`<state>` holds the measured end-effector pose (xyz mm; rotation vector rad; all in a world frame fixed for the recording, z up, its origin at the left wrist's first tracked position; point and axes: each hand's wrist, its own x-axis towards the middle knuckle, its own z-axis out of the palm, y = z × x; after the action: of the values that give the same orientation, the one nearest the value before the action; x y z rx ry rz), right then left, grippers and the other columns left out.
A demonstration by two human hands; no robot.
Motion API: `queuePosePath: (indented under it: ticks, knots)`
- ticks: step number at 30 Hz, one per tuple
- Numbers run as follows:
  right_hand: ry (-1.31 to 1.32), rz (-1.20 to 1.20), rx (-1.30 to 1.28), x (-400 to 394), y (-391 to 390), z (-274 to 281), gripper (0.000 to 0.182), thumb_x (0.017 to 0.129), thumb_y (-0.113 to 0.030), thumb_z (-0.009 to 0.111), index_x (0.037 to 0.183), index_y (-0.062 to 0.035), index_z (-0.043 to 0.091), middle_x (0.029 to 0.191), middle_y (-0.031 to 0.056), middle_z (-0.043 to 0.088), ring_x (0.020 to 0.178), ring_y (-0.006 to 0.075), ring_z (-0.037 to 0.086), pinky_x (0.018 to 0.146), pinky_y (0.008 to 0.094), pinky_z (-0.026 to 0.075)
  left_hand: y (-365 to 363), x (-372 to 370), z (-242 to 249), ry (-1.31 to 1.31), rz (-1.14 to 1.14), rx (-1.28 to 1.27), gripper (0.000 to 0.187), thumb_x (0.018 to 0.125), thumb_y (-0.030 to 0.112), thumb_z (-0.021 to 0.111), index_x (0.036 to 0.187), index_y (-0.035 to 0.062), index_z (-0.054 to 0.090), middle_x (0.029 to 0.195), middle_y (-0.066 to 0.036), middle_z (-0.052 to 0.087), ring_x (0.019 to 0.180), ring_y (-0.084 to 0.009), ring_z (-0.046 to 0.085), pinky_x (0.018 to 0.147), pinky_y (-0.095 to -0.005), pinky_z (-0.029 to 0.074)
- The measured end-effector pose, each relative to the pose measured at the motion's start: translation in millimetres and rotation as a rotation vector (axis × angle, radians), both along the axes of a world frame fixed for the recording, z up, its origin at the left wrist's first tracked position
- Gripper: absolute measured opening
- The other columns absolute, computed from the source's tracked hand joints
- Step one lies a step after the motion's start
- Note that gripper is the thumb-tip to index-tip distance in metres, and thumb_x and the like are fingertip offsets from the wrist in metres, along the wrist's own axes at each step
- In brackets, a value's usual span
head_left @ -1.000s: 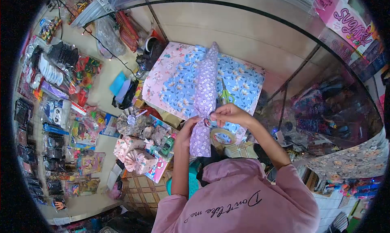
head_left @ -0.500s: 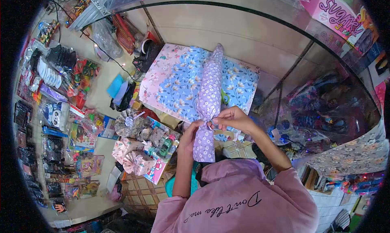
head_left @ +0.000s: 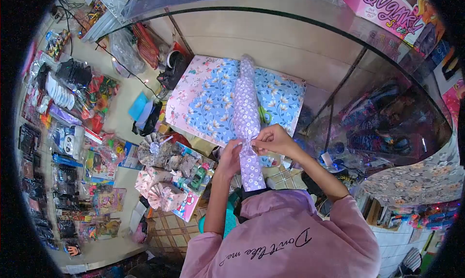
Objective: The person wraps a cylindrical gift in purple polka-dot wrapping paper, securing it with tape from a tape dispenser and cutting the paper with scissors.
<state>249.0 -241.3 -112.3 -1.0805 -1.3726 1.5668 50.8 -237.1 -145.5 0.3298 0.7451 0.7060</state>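
Fingers (head_left: 240,145) of the left hand (head_left: 230,157) and those of the right hand (head_left: 271,138) pinch the same gathered neck of a long parcel in purple flowered paper (head_left: 244,103), each hand clenched on the wrap from its own side. Above the pinch the parcel lies lengthwise across the blue flowered sheet (head_left: 213,101) on the tabletop (head_left: 290,50); below it a loose flared end hangs toward the person's pink hoodie (head_left: 286,239). Both forearms rise from the body and bend inward, wrists close together. Green-handled scissors (head_left: 264,115) lie on the sheet just beside the parcel. Left of the hands, a pile of wrapped gifts (head_left: 167,174) sits crowded together.
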Motion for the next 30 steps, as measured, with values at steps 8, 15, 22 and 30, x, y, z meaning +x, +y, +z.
queuePosePath:
  ticks: [8,15,22,30]
  knots:
    - [-0.076,0.040,0.021,-3.2,9.6,-26.1,0.019,0.079,-0.017,0.069,0.075,0.0015,0.065,0.064,0.0041,0.063,0.053,0.0063,0.056,0.048,0.0192,0.044,2.7,2.2,-7.2,0.840,-0.162,0.649,0.045,0.083,0.043,0.061,0.083,-0.0024,0.062,0.068,-0.001,0.054,0.065,-0.0080,0.045,0.058,-0.0254,0.037]
    - [-0.051,0.026,0.028,-13.0,13.7,-42.7,0.029,0.077,-0.026,0.071,0.073,0.0022,0.066,0.063,0.0062,0.063,0.054,0.0095,0.059,0.047,0.0218,0.046,-4.8,-3.9,-4.6,0.996,0.069,0.841,0.035,0.082,0.030,0.067,0.074,-0.0038,0.063,0.058,0.003,0.050,0.054,-0.0037,0.038,0.046,-0.0227,0.029]
    - [0.015,0.050,-0.078,-10.1,9.4,-45.3,0.026,0.079,-0.024,0.070,0.079,0.0017,0.066,0.068,0.0051,0.064,0.061,0.0087,0.060,0.054,0.0214,0.047,-8.9,-5.2,6.4,0.806,0.169,0.597,0.032,0.082,0.029,0.068,0.081,-0.0025,0.065,0.069,0.004,0.057,0.060,-0.0024,0.045,0.054,-0.0192,0.035]
    - [0.047,0.106,0.004,-9.1,11.2,-62.5,0.024,0.082,-0.022,0.068,0.084,0.0011,0.065,0.071,0.0047,0.064,0.062,0.0076,0.058,0.056,0.0212,0.047,-0.5,-18.8,-15.3,0.508,0.029,0.339,0.028,0.084,0.026,0.066,0.086,-0.0013,0.067,0.075,0.002,0.062,0.064,-0.0027,0.051,0.059,-0.0186,0.039]
